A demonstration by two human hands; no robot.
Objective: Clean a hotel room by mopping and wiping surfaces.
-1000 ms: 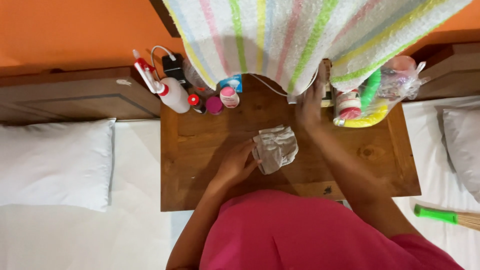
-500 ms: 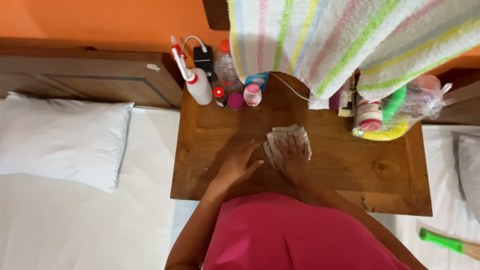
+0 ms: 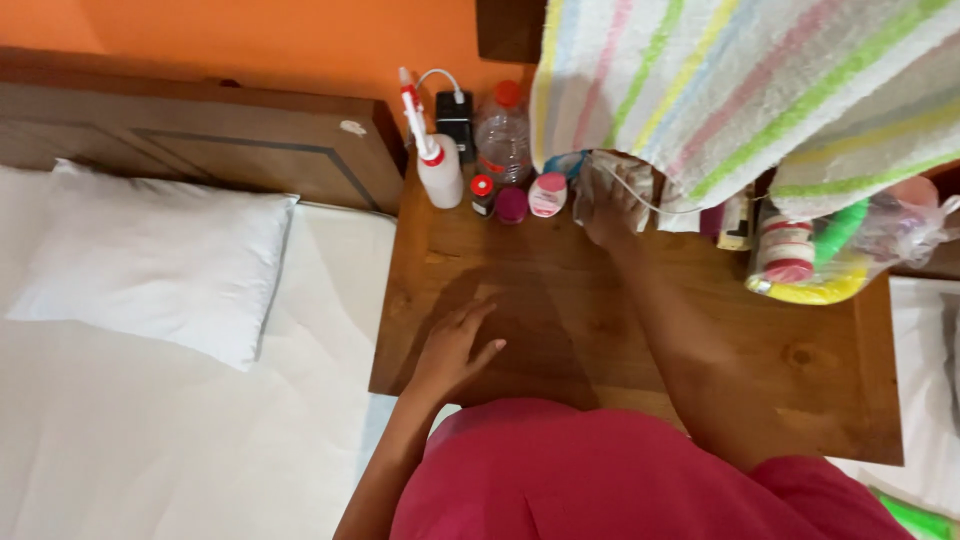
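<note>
My right hand [image 3: 610,205] is stretched to the back of the wooden bedside table [image 3: 560,270] and presses a crumpled grey-white cloth [image 3: 612,178] against the tabletop, just under the hanging striped towel [image 3: 760,90]. A white cable runs over the cloth. My left hand [image 3: 452,345] lies flat and open on the table's near left part, holding nothing. My pink top [image 3: 620,475] fills the bottom of the view.
A white spray bottle [image 3: 437,165], a black charger [image 3: 456,122], a clear plastic bottle [image 3: 502,135] and small pink-capped jars [image 3: 546,194] stand along the back left. A plastic bag with jars and green and yellow items [image 3: 830,250] sits at the right. A white pillow [image 3: 150,260] lies on the bed at left.
My right hand has pushed the cloth from the table's middle to its back edge under the towel. My left hand stayed flat on the table. The view shifted left.
</note>
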